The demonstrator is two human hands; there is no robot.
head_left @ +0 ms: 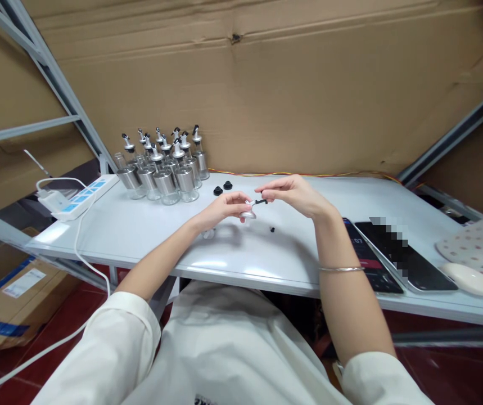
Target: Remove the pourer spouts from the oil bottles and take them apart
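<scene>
My left hand [224,207] is closed in a pinch on a small silver spout cap [248,214], held just above the white table [148,236]. My right hand [294,194] pinches a small black piece [261,201] and holds it against the cap's tip. The two hands meet over the middle of the table. A tiny black part [272,229] lies on the table just below them. Two black stoppers [222,188] sit behind my left hand. A clear glass item [208,232] lies under my left wrist.
Several glass dispenser bottles [163,169] with steel bands and spouts stand at the back left. A white power strip [81,197] with a cable lies at the left edge. Two phones [388,256], a white mouse [469,278] and a dotted pad [479,244] are on the right. Cardboard covers the wall.
</scene>
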